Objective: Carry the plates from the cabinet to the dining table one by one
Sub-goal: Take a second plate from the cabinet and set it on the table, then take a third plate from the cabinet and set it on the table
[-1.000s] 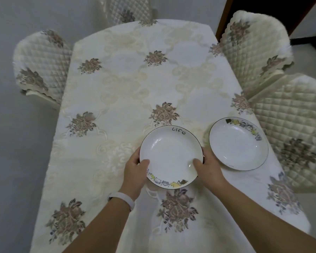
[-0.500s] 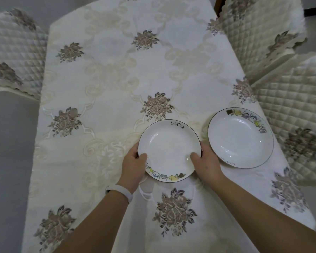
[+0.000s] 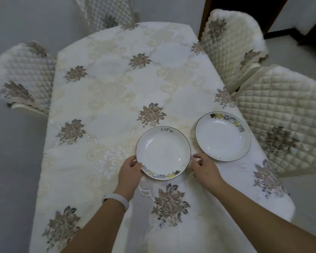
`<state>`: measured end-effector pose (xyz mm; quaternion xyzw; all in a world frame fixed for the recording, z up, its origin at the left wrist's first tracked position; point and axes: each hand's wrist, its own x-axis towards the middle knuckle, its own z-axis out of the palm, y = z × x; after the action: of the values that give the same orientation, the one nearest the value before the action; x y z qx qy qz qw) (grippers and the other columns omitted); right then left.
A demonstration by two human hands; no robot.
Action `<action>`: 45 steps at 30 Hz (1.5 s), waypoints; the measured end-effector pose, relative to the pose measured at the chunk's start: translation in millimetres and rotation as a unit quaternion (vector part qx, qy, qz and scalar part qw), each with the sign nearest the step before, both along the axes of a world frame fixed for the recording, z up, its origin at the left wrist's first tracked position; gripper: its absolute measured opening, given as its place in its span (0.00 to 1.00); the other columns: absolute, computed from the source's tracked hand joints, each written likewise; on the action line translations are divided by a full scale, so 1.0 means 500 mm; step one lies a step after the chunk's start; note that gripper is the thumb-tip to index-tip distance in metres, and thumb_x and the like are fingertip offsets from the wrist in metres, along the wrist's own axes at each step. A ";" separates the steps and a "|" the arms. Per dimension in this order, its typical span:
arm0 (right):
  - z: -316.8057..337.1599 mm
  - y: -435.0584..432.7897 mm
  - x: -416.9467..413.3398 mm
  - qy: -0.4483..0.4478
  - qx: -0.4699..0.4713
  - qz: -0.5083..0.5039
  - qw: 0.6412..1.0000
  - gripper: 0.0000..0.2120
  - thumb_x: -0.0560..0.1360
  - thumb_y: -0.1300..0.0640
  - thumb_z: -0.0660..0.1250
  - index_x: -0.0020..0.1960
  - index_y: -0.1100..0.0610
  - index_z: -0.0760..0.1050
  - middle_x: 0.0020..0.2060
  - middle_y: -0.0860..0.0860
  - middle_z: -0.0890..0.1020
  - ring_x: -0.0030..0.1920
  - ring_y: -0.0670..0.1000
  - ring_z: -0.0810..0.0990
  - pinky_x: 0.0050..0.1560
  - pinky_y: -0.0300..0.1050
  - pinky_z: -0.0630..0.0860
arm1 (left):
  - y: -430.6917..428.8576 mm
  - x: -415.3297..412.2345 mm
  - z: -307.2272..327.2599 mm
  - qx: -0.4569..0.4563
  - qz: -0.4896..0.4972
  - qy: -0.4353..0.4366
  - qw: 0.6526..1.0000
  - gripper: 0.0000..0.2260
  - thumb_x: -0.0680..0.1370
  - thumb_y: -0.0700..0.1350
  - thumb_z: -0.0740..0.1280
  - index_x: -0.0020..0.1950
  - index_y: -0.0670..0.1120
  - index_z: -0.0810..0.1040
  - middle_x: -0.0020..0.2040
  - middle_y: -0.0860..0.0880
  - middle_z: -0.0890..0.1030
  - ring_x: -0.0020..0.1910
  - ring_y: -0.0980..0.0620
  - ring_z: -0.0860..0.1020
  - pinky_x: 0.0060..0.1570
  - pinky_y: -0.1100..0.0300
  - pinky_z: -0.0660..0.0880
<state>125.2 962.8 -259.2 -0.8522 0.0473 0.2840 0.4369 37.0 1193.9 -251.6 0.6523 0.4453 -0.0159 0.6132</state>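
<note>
Head view, plate (image 3: 162, 152) lying mid-frame on table (image 3: 108, 88), left hand (image 3: 130, 169) touching its rim loosely, right hand (image 3: 204, 169) released just beside, second plate (image 3: 223, 136) sitting at right.

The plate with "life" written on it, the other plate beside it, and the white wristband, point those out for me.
plate with "life" (image 3: 162, 152): head view, middle of its white bowl.
other plate (image 3: 223, 136): head view, middle of its bowl.
white wristband (image 3: 117, 199): head view, band on the left wrist.
</note>
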 end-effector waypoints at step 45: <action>0.379 -0.481 -0.484 -0.323 -0.307 0.107 0.889 0.31 0.75 0.35 0.49 0.70 0.49 0.70 0.67 0.49 0.73 0.66 0.52 0.70 0.64 0.50 0.66 | -0.451 -0.285 0.317 0.517 -0.518 -0.267 0.627 0.23 0.75 0.60 0.57 0.66 0.54 0.75 0.65 0.49 0.76 0.65 0.47 0.73 0.64 0.45 0.68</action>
<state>-117.0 722.4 -69.6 -0.9884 -0.1029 0.0095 0.1116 -105.4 968.5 -93.0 0.9609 -0.2140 0.0772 0.1579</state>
